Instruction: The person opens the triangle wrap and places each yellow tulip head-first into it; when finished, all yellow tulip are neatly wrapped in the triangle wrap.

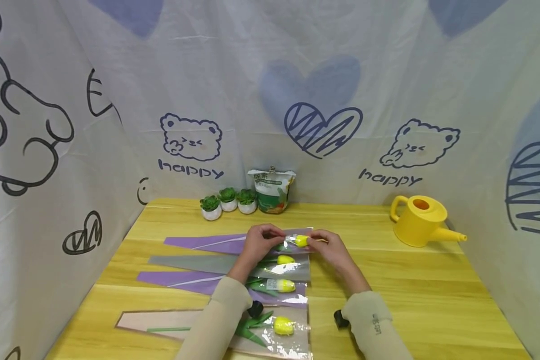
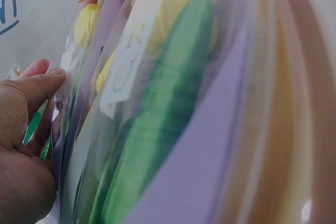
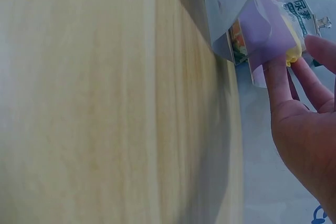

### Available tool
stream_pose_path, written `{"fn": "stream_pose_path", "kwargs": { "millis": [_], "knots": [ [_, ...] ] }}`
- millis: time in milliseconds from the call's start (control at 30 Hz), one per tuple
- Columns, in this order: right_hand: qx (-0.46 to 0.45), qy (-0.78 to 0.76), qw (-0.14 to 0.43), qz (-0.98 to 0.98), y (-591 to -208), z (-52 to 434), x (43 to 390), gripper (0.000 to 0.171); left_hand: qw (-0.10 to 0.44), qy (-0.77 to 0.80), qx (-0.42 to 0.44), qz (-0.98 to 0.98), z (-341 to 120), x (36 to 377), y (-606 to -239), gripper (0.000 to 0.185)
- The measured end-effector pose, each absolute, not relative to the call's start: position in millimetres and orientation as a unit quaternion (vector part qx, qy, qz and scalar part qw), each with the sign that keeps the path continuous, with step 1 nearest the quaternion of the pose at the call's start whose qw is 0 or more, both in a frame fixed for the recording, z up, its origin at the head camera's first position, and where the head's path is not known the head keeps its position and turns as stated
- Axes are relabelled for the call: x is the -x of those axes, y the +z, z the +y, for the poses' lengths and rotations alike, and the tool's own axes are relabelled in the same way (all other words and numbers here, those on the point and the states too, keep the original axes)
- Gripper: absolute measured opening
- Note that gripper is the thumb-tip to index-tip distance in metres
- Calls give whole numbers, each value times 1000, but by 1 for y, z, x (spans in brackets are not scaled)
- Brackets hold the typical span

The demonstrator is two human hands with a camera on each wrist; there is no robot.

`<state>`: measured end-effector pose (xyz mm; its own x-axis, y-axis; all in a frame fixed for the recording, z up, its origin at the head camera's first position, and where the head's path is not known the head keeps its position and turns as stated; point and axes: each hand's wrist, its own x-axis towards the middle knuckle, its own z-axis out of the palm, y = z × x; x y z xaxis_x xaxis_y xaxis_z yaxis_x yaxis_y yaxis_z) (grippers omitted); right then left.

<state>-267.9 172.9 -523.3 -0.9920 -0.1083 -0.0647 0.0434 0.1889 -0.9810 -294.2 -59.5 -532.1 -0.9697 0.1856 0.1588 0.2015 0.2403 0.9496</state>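
Note:
Farthest on the table, a purple flower sleeve (image 1: 193,242) with a clear front holds a yellow tulip (image 1: 302,241). My left hand (image 1: 257,246) pinches this sleeve, thumb on the clear film (image 2: 65,90) and fingers behind, below the bloom. My right hand (image 1: 335,251) is at the sleeve's open end by the bloom. In the right wrist view its fingers (image 3: 279,85) are fairly straight and touch the purple wrap (image 3: 268,30), while the thumb stands apart beside the yellow bloom (image 3: 294,52).
Nearer me lie a grey sleeve (image 1: 184,261), another purple sleeve (image 1: 171,279) and a pale pink sleeve (image 1: 162,319), each with a yellow tulip. Three potted succulents (image 1: 228,200) and a clipped bag (image 1: 272,192) stand at the back. A yellow watering can (image 1: 418,222) stands at the right.

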Motion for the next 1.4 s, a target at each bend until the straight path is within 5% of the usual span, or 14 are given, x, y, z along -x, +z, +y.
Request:
{"fn": "stream_pose_path", "kwargs": {
  "millis": [900, 1167, 1400],
  "knots": [
    [81, -631, 81, 767, -526, 167, 269, 30, 19, -605, 141, -783, -58, 293, -530, 9],
    [62, -718, 123, 682, -526, 171, 270, 42, 14, -611, 137, -779, -62, 295, -528, 9],
    [60, -676, 97, 728, -530, 173, 272, 31, 6, -613, 137, -778, -61, 294, -530, 13]
  ]
}}
